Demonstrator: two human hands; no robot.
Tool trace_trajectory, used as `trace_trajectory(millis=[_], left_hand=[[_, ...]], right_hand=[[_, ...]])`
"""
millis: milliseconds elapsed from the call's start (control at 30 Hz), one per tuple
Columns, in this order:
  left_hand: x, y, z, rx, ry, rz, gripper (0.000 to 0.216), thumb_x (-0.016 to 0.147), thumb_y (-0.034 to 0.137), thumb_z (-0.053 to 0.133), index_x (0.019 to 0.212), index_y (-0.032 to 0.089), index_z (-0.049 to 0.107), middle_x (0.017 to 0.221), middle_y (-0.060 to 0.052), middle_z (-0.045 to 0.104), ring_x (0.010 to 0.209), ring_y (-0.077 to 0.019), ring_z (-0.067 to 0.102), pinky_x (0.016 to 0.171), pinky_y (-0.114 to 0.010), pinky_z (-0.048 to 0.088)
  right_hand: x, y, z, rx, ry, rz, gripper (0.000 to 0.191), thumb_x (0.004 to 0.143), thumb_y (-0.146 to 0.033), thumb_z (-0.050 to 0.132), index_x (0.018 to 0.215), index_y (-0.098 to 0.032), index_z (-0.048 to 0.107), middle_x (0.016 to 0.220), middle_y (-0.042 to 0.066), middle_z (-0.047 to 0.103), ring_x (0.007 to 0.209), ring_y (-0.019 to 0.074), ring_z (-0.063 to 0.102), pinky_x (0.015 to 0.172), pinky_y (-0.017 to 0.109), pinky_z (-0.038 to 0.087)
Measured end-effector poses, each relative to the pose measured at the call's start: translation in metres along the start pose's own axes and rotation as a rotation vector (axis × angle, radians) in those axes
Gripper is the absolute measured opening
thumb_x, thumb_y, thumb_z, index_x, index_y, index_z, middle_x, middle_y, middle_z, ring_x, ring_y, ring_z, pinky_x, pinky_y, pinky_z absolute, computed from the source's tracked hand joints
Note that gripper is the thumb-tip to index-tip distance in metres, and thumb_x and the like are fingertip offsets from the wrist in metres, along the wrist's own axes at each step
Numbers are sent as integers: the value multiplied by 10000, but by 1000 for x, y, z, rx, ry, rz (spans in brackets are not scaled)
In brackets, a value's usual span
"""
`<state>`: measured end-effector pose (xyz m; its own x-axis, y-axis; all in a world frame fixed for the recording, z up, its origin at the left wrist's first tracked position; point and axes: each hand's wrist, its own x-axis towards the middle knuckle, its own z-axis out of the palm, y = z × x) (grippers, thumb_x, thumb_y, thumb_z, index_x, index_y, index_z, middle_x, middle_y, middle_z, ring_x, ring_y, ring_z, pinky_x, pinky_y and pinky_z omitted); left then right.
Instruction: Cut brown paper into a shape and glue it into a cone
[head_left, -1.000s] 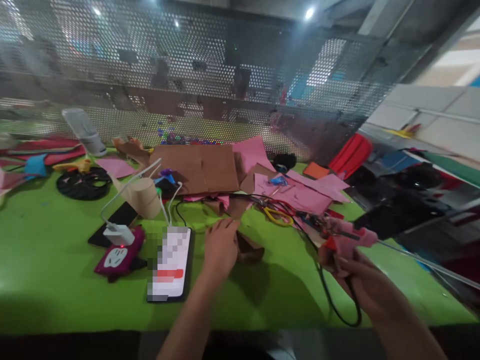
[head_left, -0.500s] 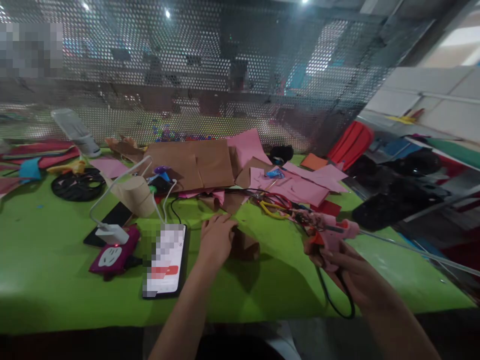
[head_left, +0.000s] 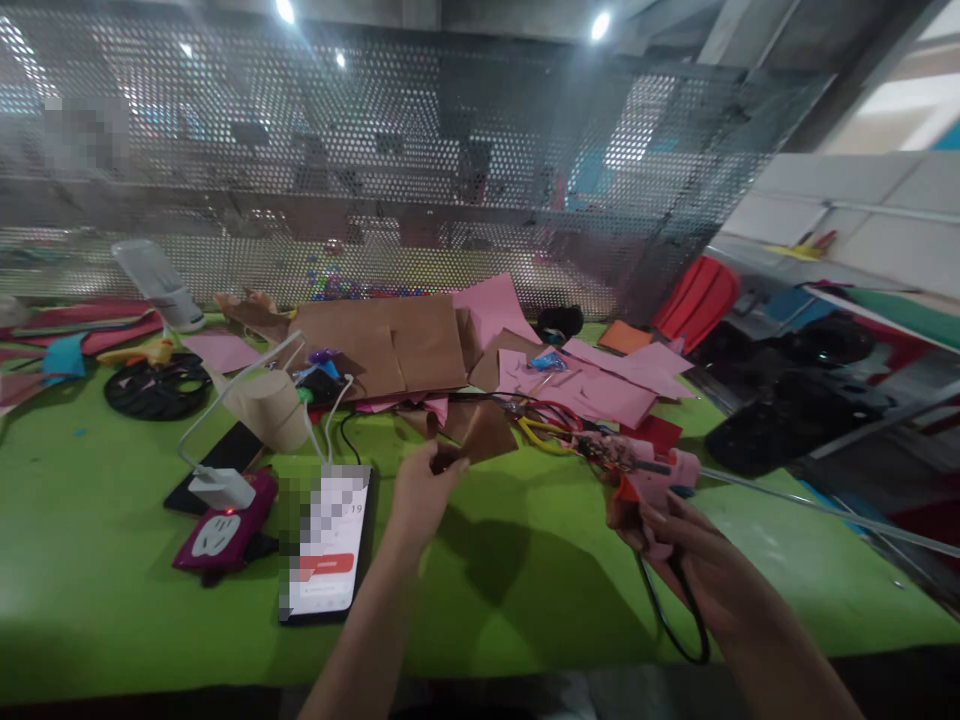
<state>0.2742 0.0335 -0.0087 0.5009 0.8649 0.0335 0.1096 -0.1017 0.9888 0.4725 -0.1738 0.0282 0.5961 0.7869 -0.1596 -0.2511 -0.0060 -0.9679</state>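
My left hand (head_left: 429, 490) is closed in a pinch on a piece of brown paper (head_left: 491, 436), lifted above the green table (head_left: 517, 640). The paper juts out to the right of my fingertips. Wrapped round the handle of a pink hot glue gun (head_left: 660, 485) is my right hand (head_left: 694, 550). The gun's nozzle end, crusted with dark residue, faces left. A long clear glue stick (head_left: 795, 503) sticks out of its back, and a black cord loops below my wrist. Yellow-handled scissors or pliers (head_left: 544, 437) lie just beyond the nozzle; I cannot tell which.
Left of my left arm lie a lit phone (head_left: 330, 560), a purple power strip (head_left: 225, 525) with a white charger (head_left: 223, 488), and a masking tape roll (head_left: 274, 410). Brown cardboard (head_left: 375, 340) and pink paper sheets (head_left: 600, 390) cover the back, before a perforated metal screen (head_left: 420, 180).
My left hand has picked the brown paper up off the table and turned it, fingers now pinching it. The glue gun stays in my right hand, shifted slightly left. The view has tilted up slightly.
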Motion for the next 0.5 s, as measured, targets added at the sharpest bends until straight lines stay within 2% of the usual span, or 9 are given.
trace_trajectory(millis=[133, 267, 500], left_hand=[[0, -1, 1, -177, 15, -44, 232, 743, 312, 633, 869, 126, 689, 797, -64, 727, 734, -174, 643, 700, -273, 467], [-1, 0, 2, -303, 22, -98, 309, 731, 311, 661, 981, 137, 709, 889, -71, 744, 776, -162, 643, 723, -260, 458], [-2, 2, 2, -462, 58, -182, 315, 669, 287, 730, 953, 153, 748, 805, -34, 726, 650, -99, 533, 645, -213, 396]], right_hand=[[4, 4, 5, 20, -44, 7, 243, 731, -377, 778, 929, -237, 759, 798, 55, 720, 685, 181, 595, 552, 243, 468], [6, 7, 12, 75, -94, 20, 237, 759, -383, 767, 940, -231, 747, 870, 74, 719, 717, 180, 598, 538, 230, 461], [7, 11, 24, 51, -143, -13, 281, 810, -443, 719, 916, -184, 731, 791, 69, 690, 569, 104, 489, 481, 201, 364]])
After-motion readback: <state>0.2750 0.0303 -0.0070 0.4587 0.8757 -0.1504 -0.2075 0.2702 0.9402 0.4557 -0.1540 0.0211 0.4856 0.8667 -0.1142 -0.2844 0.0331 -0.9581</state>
